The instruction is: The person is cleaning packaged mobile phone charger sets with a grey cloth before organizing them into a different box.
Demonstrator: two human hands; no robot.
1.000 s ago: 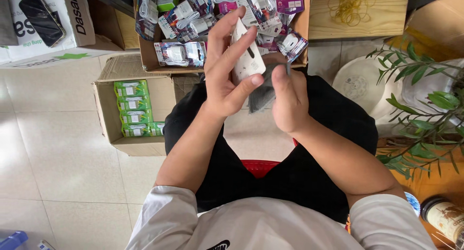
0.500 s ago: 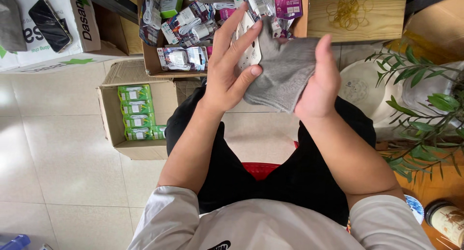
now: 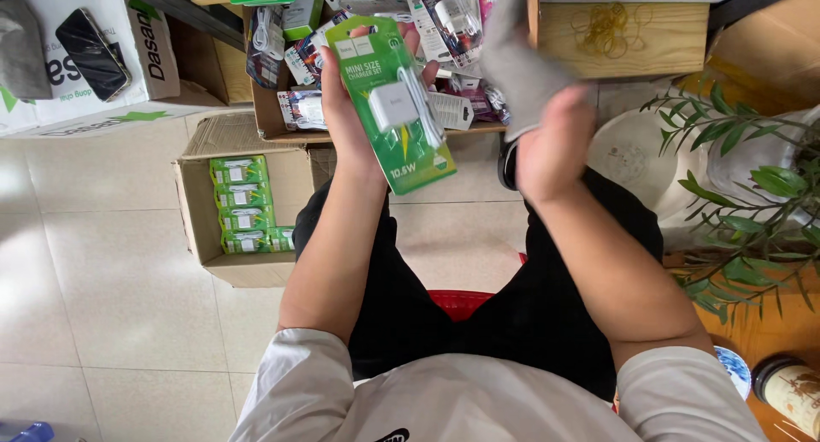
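Since the earlier frame the grey cloth (image 3: pixel 521 58) lifted off; keep your left hand (image 3: pixel 363 122) gripping the green charger pack (image 3: pixel 397 100) flat while your right hand (image 3: pixel 555 147), closed on the cloth, wipes.

bright even daylight, soft shadows, sharp focus

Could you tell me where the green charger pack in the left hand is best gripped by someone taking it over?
Probably the bare lower edge of the charger pack, pinched from below. The left hand covers the back and left side, and the bulging blister fills the middle.
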